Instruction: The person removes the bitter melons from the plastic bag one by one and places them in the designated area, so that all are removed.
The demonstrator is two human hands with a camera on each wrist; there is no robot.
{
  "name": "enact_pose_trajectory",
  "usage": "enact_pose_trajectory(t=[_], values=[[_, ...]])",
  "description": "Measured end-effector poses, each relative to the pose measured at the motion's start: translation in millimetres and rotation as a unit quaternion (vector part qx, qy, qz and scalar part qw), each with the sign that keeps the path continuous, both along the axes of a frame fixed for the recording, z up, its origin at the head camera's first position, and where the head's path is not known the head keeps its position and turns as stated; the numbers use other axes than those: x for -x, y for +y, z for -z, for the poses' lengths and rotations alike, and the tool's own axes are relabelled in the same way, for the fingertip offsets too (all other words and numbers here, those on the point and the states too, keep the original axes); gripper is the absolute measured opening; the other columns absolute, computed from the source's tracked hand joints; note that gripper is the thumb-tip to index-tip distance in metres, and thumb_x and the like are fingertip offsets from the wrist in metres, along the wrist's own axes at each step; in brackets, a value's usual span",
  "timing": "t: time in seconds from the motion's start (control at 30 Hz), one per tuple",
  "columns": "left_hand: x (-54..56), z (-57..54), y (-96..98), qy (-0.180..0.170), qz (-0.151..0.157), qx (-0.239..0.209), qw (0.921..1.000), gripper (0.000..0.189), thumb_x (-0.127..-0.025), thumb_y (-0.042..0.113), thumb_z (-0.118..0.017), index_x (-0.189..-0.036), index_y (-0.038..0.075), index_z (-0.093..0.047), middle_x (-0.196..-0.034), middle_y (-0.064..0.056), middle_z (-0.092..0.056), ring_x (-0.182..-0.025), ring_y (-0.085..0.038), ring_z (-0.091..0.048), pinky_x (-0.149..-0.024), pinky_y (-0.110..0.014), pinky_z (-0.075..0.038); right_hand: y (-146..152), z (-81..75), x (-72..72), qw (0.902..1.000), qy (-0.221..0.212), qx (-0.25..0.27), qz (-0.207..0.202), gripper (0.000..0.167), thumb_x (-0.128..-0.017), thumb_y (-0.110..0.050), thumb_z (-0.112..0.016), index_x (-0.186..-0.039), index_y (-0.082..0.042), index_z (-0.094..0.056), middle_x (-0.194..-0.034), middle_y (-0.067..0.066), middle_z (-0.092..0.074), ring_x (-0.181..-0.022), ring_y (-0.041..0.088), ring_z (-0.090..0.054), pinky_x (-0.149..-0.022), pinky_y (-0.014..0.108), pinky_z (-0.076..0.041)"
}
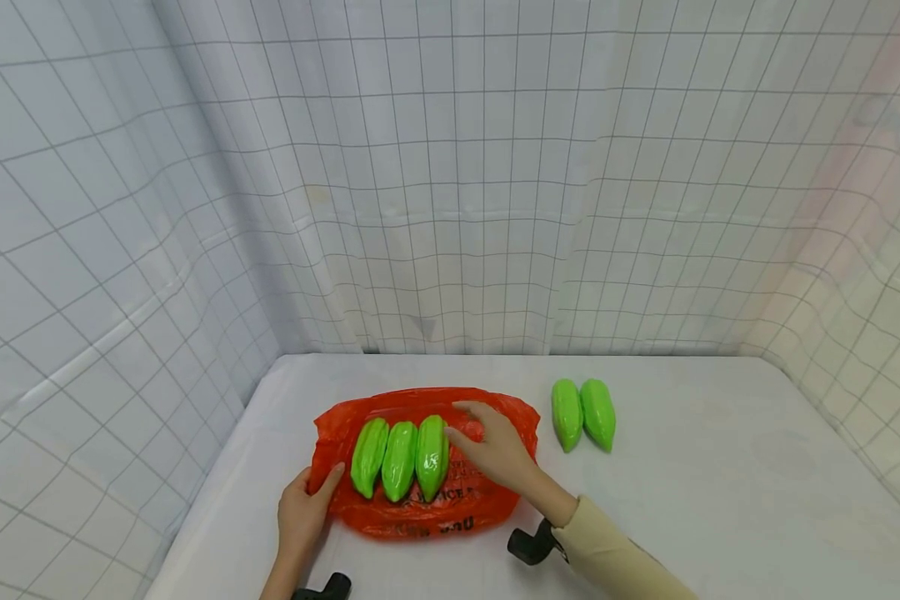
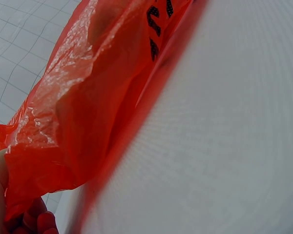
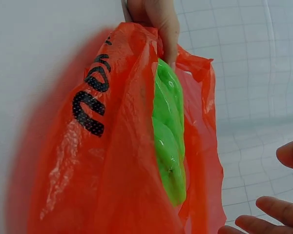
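A red plastic bag [image 1: 487, 500] with black print lies spread on the table. Three glossy green ridged fruits, shaped like star fruit, lie side by side on it: a left one [image 1: 370, 458], a middle one [image 1: 399, 462] and a right one [image 1: 431, 458]. My left hand [image 1: 302, 510] pinches the bag's left edge between thumb and fingers. Over the bag's right part, my right hand [image 1: 495, 450] has its fingers spread, thumb close to the right fruit. In the right wrist view, the right fingertips [image 3: 273, 209] hold nothing, and the bag's near side partly hides the green fruit [image 3: 168, 136].
Two more green fruits [image 1: 567, 415] [image 1: 598, 414] lie together on the white table [image 1: 690, 483], right of the bag. White cloth with a grid pattern [image 1: 450, 183] hangs behind and along both sides. Black wrist devices [image 1: 531, 546] sit near the table's front.
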State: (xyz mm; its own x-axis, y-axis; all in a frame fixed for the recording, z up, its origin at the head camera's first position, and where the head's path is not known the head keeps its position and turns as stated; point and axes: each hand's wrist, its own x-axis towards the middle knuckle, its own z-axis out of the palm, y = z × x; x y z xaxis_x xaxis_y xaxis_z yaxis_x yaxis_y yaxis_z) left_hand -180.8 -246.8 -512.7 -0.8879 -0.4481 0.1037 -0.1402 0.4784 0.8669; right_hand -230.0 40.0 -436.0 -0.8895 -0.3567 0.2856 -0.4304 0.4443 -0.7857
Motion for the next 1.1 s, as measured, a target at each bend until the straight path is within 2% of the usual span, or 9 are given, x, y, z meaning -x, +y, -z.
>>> enact_pose_trajectory(t=[0.2,0.33,0.43,0.67,0.83,1.1], values=[[0.6,0.6,0.1,-0.002,-0.005,0.003,1.0,0.044,-0.088,0.042,-0.066,-0.096,-0.001,-0.065,-0.062,-0.002,-0.054,-0.061,-0.017,-0.046,-0.054,-0.028,-0.037,-3,-1.3,4.3,0.9993,-0.013,-0.033,-0.01,0.056,-0.093,-0.045,-0.057,-0.132,-0.006,-0.052,-0.129,0.01,-0.055,-0.117,0.027,-0.051,-0.091,0.048,-0.042],[0.2,-0.3,-0.9,-0.005,-0.002,0.005,1.0,0.048,-0.088,0.045,-0.065,-0.099,-0.002,-0.065,-0.064,-0.002,-0.055,-0.063,-0.018,-0.046,-0.055,-0.028,-0.037,-6,-1.6,8.3,0.9975,-0.039,-0.057,-0.017,0.057,-0.092,-0.048,-0.057,-0.133,-0.008,-0.052,-0.131,0.008,-0.053,-0.118,0.028,-0.05,-0.092,0.049,-0.041],[0.2,-0.2,-1.3,-0.006,0.001,0.005,1.0,0.05,-0.088,0.045,-0.064,-0.1,-0.003,-0.064,-0.065,-0.002,-0.056,-0.063,-0.018,-0.046,-0.055,-0.028,-0.037,-8,-1.1,10.9,0.9949,-0.061,-0.077,-0.023,0.058,-0.091,-0.047,-0.058,-0.134,-0.008,-0.051,-0.132,0.009,-0.053,-0.118,0.029,-0.051,-0.092,0.05,-0.041],[0.7,0.2,-0.4,-0.003,-0.001,0.004,1.0,0.048,-0.088,0.044,-0.065,-0.099,-0.002,-0.065,-0.064,-0.002,-0.056,-0.063,-0.017,-0.046,-0.054,-0.028,-0.037,-13,0.6,15.7,0.9874,-0.084,-0.126,-0.046,0.067,-0.09,-0.049,-0.058,-0.138,-0.005,-0.044,-0.137,0.011,-0.048,-0.124,0.029,-0.045,-0.097,0.049,-0.037],[1.0,1.1,-0.3,0.003,-0.002,0.008,1.0,0.046,-0.087,0.043,-0.066,-0.096,-0.002,-0.065,-0.064,-0.001,-0.054,-0.063,-0.017,-0.045,-0.056,-0.029,-0.036,-14,3.4,18.4,0.9839,-0.105,-0.137,-0.047,0.074,-0.09,-0.05,-0.058,-0.142,-0.002,-0.037,-0.14,0.014,-0.043,-0.127,0.03,-0.042,-0.099,0.049,-0.035],[0.5,0.9,-0.8,0.007,-0.004,0.016,0.9998,0.042,-0.088,0.041,-0.067,-0.094,-0.001,-0.065,-0.062,-0.001,-0.053,-0.062,-0.017,-0.044,-0.055,-0.03,-0.034,-18,10.8,23.8,0.9834,-0.121,-0.126,-0.049,0.077,-0.089,-0.049,-0.06,-0.143,-0.001,-0.035,-0.14,0.016,-0.043,-0.125,0.031,-0.044,-0.097,0.049,-0.037]])
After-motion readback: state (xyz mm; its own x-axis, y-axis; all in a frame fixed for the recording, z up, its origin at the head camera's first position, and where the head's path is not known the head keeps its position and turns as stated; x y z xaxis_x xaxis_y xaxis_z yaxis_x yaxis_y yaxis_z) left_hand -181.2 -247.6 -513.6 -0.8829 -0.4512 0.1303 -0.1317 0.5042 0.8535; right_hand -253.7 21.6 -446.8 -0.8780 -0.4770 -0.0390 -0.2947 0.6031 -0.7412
